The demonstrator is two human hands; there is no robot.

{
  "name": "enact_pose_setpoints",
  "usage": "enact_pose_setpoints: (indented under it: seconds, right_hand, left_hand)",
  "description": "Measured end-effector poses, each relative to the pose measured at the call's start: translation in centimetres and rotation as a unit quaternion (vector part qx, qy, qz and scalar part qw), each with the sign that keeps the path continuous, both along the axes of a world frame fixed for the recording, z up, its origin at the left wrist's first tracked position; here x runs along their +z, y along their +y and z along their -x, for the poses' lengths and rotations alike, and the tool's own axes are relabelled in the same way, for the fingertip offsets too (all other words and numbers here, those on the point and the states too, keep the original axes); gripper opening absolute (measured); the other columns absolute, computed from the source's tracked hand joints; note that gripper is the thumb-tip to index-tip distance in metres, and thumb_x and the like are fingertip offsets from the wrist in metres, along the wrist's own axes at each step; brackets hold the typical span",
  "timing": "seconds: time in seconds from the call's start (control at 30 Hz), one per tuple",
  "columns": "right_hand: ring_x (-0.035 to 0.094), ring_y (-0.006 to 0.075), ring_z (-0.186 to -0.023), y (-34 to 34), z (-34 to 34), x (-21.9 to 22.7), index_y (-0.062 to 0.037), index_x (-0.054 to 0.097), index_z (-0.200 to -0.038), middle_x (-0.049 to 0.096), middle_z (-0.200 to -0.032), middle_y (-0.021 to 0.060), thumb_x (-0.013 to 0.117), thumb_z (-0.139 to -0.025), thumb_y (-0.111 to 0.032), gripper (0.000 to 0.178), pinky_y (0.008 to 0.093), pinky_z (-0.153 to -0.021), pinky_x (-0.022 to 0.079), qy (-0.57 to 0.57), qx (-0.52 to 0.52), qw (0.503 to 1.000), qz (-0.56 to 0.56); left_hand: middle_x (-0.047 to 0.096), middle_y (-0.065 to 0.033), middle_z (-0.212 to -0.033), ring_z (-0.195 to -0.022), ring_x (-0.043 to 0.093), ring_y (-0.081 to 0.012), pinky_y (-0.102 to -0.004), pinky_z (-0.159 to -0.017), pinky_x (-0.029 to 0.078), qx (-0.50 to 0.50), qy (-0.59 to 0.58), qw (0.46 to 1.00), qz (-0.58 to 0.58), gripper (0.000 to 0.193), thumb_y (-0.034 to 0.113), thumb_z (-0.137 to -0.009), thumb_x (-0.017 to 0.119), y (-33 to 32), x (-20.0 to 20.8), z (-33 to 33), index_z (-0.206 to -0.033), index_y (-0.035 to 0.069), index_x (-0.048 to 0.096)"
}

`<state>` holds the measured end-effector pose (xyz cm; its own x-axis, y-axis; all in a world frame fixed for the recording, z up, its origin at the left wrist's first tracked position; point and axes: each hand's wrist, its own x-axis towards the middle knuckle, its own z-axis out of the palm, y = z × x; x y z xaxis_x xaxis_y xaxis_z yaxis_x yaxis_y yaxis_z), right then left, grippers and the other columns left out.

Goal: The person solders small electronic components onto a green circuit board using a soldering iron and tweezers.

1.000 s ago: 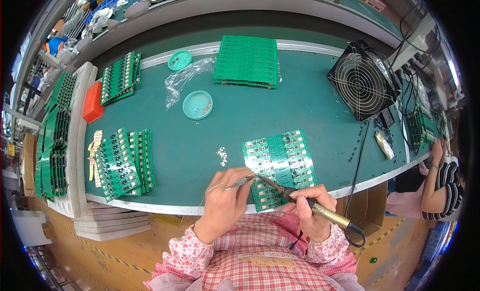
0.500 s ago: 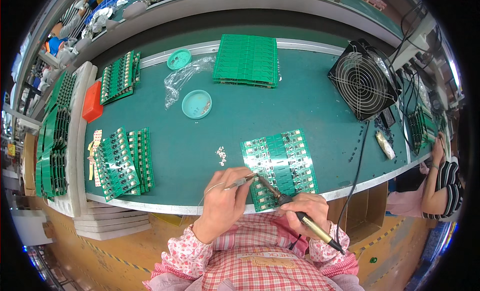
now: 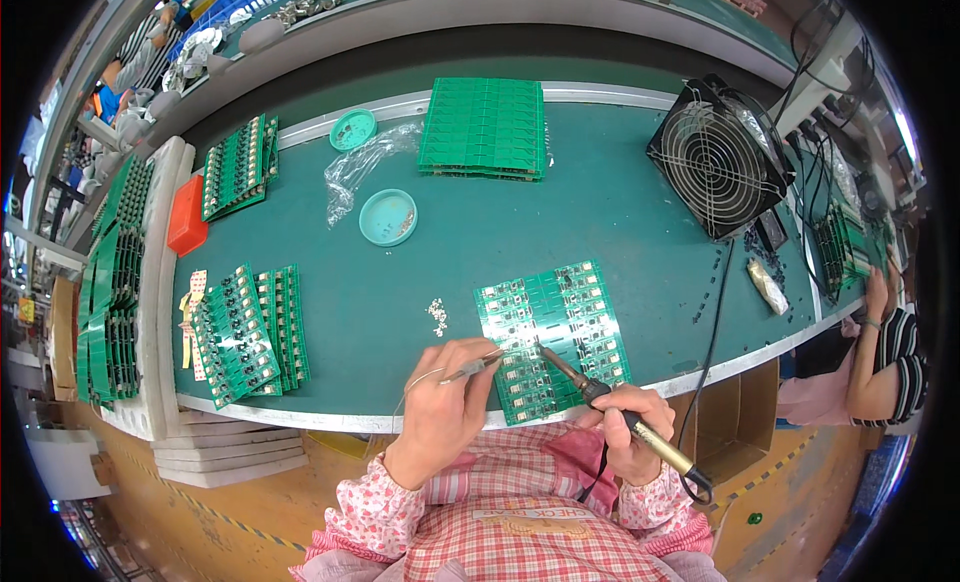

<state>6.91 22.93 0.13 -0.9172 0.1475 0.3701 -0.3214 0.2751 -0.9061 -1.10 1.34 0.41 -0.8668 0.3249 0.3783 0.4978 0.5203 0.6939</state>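
A green circuit board panel (image 3: 570, 327) with rows of small parts lies in front of me at the table's near edge. My right hand (image 3: 632, 422) is closed round a soldering iron (image 3: 655, 444) with a black and brass-coloured handle. Its tip points down-left to the middle of the panel; whether it touches is too small to tell. Pinched in my left hand (image 3: 445, 407) is a slim grey pen-like holder (image 3: 470, 367), with a thin wire curving back from it. The holder's point is at the panel's left edge. Just beyond that hand lies a small pile of tiny pale components (image 3: 437, 317).
Stacked boards (image 3: 482, 127) stand at the back, with more boards (image 3: 240, 332) at left. Two turquoise dishes, the nearer one (image 3: 388, 218) holding bits, sit by a clear plastic bag (image 3: 365, 167). A black fan (image 3: 715, 162) and cable are at right. Another person's arm (image 3: 870, 357) shows far right.
The iron's tip has drawn away from the holder's point, moving right over the panel. My right hand has shifted slightly right. My left hand still holds the holder near the panel's left edge.
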Motion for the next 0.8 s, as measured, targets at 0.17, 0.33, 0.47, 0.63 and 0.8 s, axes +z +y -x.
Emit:
enact_pose_setpoints:
  seconds: [0.17, 0.33, 0.47, 0.63, 0.8]
  right_hand:
    - [0.063, 0.0235, -0.060, -0.1, 0.3, -0.1, -0.0043, 0.068, -0.105, 0.065, -0.075, 0.0083, 0.075, -0.079, -0.002, 0.027, 0.0326, -0.054, 0.051, 0.087, -0.032, 0.973, -0.212]
    - [0.062, 0.0310, -0.096, -1.3, 0.9, 0.1, -0.0101, 0.066, -0.122, 0.062, -0.103, 0.0134, 0.085, -0.071, -0.013, 0.055, 0.0452, -0.088, 0.049, 0.086, -0.083, 0.940, -0.318]
    - [0.059, 0.0343, -0.106, -1.8, 1.7, 0.1, -0.0102, 0.061, -0.131, 0.058, -0.113, 0.0160, 0.087, -0.071, -0.021, 0.066, 0.0481, -0.098, 0.047, 0.018, -0.078, 0.930, -0.358]
    - [0.057, 0.0362, -0.109, -2.3, 2.7, 0.4, -0.0095, 0.061, -0.131, 0.057, -0.115, 0.0169, 0.086, -0.072, -0.020, 0.065, 0.0482, -0.099, 0.046, -0.005, -0.082, 0.932, -0.352]
    - [0.058, 0.0380, -0.109, -1.9, 3.0, -0.4, -0.0078, 0.062, -0.129, 0.059, -0.113, 0.0174, 0.086, -0.072, -0.015, 0.063, 0.0476, -0.096, 0.047, 0.014, -0.099, 0.941, -0.325]
  left_hand:
    - [0.071, -0.0114, -0.102, -0.087, 0.067, -0.0295, -0.0356, -0.077, 0.052, -0.002, 0.000, 1.000, 0.002, 0.021, -0.006, -0.083, 0.071, 0.1, 0.0, 0.0, -0.102, 0.002, 0.066]
    - [0.070, -0.0131, -0.101, -0.089, 0.068, -0.0301, -0.0353, -0.079, 0.053, -0.003, -0.014, 1.000, -0.015, 0.022, -0.006, -0.084, 0.070, -0.3, 0.4, -0.1, -0.105, 0.001, 0.065]
    - [0.070, -0.0133, -0.102, -0.090, 0.070, -0.0259, -0.0327, -0.080, 0.054, 0.026, -0.019, 0.999, -0.029, 0.018, -0.005, -0.089, 0.067, -1.9, 0.2, 0.1, -0.106, -0.001, 0.064]
    - [0.069, -0.0103, -0.099, -0.088, 0.070, -0.0188, -0.0288, -0.081, 0.053, 0.173, -0.048, 0.983, -0.047, 0.009, -0.001, -0.097, 0.061, -3.6, 0.5, 1.6, -0.106, -0.003, 0.063]
    - [0.069, -0.0109, -0.101, -0.085, 0.069, -0.0197, -0.0294, -0.078, 0.052, 0.167, -0.024, 0.986, 0.003, 0.008, 0.000, -0.096, 0.062, -3.9, 0.1, 2.6, -0.103, -0.004, 0.064]
